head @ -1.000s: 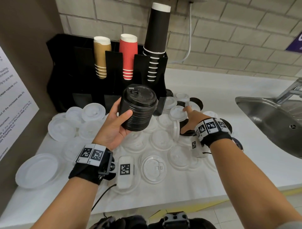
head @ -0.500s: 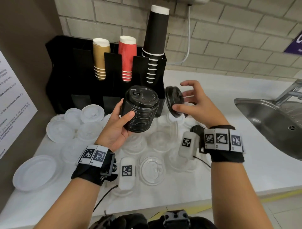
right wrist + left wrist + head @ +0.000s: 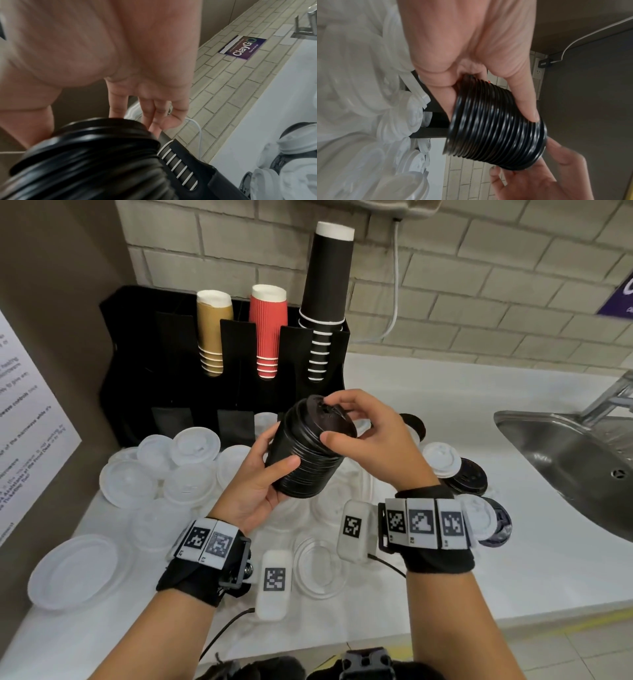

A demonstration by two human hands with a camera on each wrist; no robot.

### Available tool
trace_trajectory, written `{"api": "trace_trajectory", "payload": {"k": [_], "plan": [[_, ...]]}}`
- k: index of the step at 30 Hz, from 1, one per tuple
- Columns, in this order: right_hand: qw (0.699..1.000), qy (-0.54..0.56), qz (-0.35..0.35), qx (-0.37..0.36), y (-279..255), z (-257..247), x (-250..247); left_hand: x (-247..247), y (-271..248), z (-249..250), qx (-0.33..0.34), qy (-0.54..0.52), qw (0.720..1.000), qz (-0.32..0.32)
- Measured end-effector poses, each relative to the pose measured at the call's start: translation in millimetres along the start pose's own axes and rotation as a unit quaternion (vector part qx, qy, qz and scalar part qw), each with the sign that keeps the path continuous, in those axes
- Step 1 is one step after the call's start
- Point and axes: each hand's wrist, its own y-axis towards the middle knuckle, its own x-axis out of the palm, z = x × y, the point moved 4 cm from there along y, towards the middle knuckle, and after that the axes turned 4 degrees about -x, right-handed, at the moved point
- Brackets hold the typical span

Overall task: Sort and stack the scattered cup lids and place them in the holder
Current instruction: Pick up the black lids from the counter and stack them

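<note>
Overhead, right hand (image 3: 373,446) caps black lid stack (image 3: 305,460); left hand (image 3: 260,481) cradles.

Both forearms were bare, with no sleeves reaching the wrists. The left hand (image 3: 255,491) wore a black fabric wrist wrap (image 3: 191,577) topped by a band of white square tiles printed with black coded markers (image 3: 209,542), a black metal bracket, a white rounded module with its own marker (image 3: 274,583) and a thin black cable (image 3: 222,635). The right hand (image 3: 373,446) wore a matching black wrap (image 3: 442,559), a three-tile marker band (image 3: 423,522) and a white marked module (image 3: 352,529).
</note>
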Motion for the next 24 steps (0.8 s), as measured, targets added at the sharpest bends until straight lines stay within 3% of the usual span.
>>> {"api": "trace_trajectory", "payload": {"k": [17, 21, 22, 24], "plan": [[0.998, -0.049, -0.033, -0.010, -0.4, -5.5, 1.2, 0.1, 2.4, -2.8, -0.004, -0.002, 1.000, -0.006], [0.993, -0.055, 0.067, 0.082, 1.3, 21.3, -41.3, -8.4, 2.7, -0.4, 0.003, -0.027, 1.000, 0.010], [0.984, -0.093, 0.082, 0.127, 1.3, 33.0, -56.2, -11.1, 2.4, 0.9, 0.009, -0.033, 0.999, 0.014], [0.945, -0.219, 0.047, 0.238, -4.1, 58.5, -79.9, -15.5, 1.5, 3.5, 0.021, -0.044, 0.999, 0.021]]}}
